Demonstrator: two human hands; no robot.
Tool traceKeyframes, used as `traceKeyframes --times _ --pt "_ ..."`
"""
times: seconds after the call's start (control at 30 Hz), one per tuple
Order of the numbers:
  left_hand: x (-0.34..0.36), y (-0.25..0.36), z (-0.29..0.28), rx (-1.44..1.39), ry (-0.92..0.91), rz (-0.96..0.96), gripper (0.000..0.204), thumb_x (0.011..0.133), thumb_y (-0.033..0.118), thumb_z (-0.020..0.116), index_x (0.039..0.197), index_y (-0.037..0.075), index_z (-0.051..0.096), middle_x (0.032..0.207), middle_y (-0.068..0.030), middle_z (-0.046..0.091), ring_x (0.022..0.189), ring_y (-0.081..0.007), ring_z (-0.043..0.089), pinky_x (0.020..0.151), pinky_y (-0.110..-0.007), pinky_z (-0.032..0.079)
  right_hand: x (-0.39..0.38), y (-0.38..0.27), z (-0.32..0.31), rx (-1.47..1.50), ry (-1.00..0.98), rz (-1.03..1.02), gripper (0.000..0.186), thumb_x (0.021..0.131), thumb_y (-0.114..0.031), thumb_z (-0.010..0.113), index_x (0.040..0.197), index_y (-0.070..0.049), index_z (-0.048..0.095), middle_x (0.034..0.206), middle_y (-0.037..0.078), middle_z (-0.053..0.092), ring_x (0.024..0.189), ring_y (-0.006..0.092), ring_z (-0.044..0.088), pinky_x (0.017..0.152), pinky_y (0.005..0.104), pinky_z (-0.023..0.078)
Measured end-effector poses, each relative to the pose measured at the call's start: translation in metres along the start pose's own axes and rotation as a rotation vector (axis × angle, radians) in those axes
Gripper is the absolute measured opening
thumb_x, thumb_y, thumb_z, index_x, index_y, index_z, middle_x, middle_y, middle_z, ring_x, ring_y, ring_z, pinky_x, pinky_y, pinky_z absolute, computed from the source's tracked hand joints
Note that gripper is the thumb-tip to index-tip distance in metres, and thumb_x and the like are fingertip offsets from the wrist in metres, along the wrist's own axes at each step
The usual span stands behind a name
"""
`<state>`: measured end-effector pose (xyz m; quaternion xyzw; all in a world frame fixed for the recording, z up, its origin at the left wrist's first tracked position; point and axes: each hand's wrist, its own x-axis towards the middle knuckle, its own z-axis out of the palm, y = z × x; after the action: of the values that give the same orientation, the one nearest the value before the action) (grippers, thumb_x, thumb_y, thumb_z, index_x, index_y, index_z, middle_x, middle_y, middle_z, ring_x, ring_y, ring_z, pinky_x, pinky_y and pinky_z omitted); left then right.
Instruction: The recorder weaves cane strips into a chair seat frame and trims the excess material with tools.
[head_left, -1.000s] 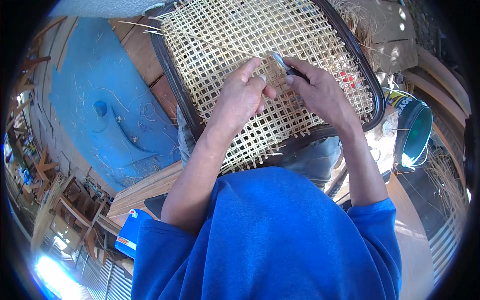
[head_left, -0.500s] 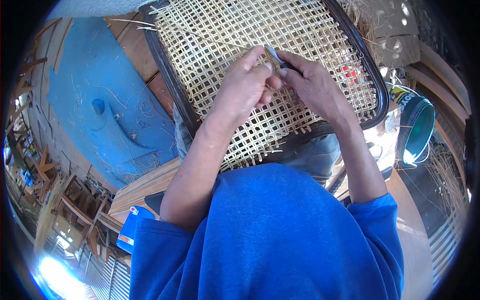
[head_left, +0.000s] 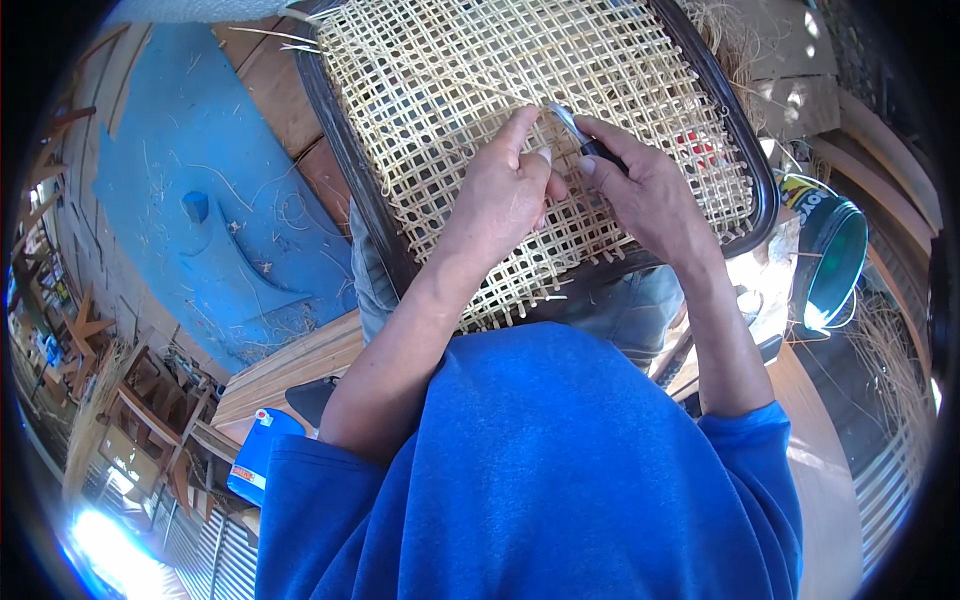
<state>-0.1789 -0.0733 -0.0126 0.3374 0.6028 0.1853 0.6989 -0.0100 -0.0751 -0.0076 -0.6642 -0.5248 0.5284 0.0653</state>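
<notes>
A chair panel of woven cane (head_left: 430,160) in a dark wooden frame (head_left: 330,120) lies across my lap. My left hand (head_left: 495,200) rests over its middle, index finger stretched out to the weave, the other fingers curled under; what they hold is hidden. A long loose cane strand (head_left: 470,85) runs slantwise from the upper left to that index fingertip. In my right hand (head_left: 655,195) is a small knife-like tool (head_left: 585,137) with a black handle and a slim metal blade. Its tip points at the weave just right of my left index finger.
At left lies a blue board (head_left: 160,130) with cane scraps and a blue curved piece (head_left: 245,265). A dark green bucket (head_left: 838,255) tilts at right, near loose cane fibres (head_left: 880,350). A blue container (head_left: 262,450) stands by my left elbow; planks (head_left: 290,365) lie beside it.
Both hands have shifted slightly nearer to me and to the right. My left thumb and index finger have parted, and the right hand with the tool has drawn away from the left.
</notes>
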Motion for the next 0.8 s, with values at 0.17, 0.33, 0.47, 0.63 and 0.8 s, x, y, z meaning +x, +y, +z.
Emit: traceKeyframes --times 0.17,0.33,0.47,0.63,0.8 --pt "0.004 -0.001 0.0 -0.019 -0.057 -0.018 0.059 0.102 0.011 0.047 0.156 -0.002 0.026 0.076 -0.0073 0.061 0.052 -0.0066 0.048 0.043 -0.021 0.038 0.002 0.004 -0.001 0.028 -0.037 0.001 0.048 0.099 -0.029 0.06 0.14 -0.005 0.056 0.102 0.022 0.072 0.089 0.0275 0.071 0.081 0.0394 0.056" --pt "0.009 -0.005 -0.01 -0.294 -0.093 -0.093 0.06 0.101 0.01 0.048 0.155 -0.004 0.025 0.077 -0.0078 0.061 0.051 -0.0063 0.047 0.042 -0.02 0.036 0.011 0.007 0.004 -0.062 -0.024 -0.052 0.048 0.099 -0.026 0.058 0.142 -0.006 0.054 0.105 0.023 0.072 0.092 0.0309 0.073 0.083 0.0405 0.058" --pt "0.014 -0.005 -0.016 -0.346 -0.123 -0.067 0.06 0.1 0.008 0.051 0.153 -0.006 0.027 0.079 -0.009 0.062 0.05 -0.0056 0.047 0.041 -0.019 0.037 0.009 0.004 0.006 -0.13 -0.001 -0.094 0.048 0.099 -0.024 0.057 0.144 -0.008 0.052 0.101 0.023 0.072 0.089 0.0334 0.073 0.079 0.0413 0.058" --pt "0.001 -0.003 -0.009 -0.179 -0.043 0.074 0.055 0.101 0.011 0.05 0.15 -0.008 0.033 0.085 -0.0098 0.065 0.053 -0.0062 0.049 0.043 -0.02 0.038 -0.015 -0.007 0.005 -0.048 0.098 -0.045 0.045 0.098 -0.022 0.059 0.14 -0.006 0.054 0.097 0.022 0.073 0.084 0.0337 0.073 0.073 0.0425 0.056" --pt "-0.007 0.004 -0.01 -0.081 -0.03 -0.022 0.054 0.102 0.015 0.047 0.149 -0.009 0.034 0.083 -0.0069 0.063 0.056 -0.0072 0.051 0.049 -0.022 0.041 -0.021 -0.018 0.016 0.042 0.137 -0.025 0.046 0.097 -0.024 0.062 0.138 -0.005 0.056 0.099 0.022 0.073 0.085 0.0323 0.073 0.078 0.0401 0.056"
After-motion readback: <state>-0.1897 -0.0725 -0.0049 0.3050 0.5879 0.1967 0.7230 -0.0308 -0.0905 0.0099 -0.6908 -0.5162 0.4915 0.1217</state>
